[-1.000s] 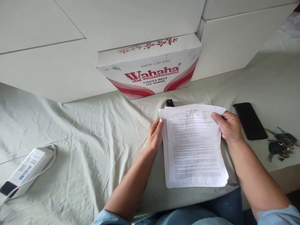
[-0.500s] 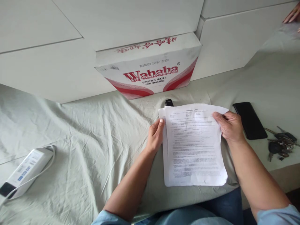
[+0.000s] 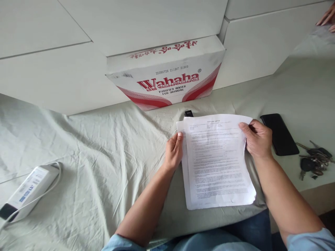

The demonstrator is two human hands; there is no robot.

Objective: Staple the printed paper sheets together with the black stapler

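Observation:
Printed sheets of paper are held up in front of me, text side facing me, one sheet slightly offset behind another. My left hand pinches the left edge near the top, thumb in front. At the upper right, my right hand grips the paper's edge between thumb and curled fingers. The far corner bends back a little. A small black object pokes out behind the top edge; most of it is hidden by the paper.
A white and red Wahaha water carton stands against white panels. Right of my hand lie a black phone and a bunch of keys. A white power strip with a cord rests at left. Another person's hand shows top right.
My right hand has moved slightly up and right. The front sheet has shifted and tilted a little, its lower edge swinging right. My left hand has barely moved.

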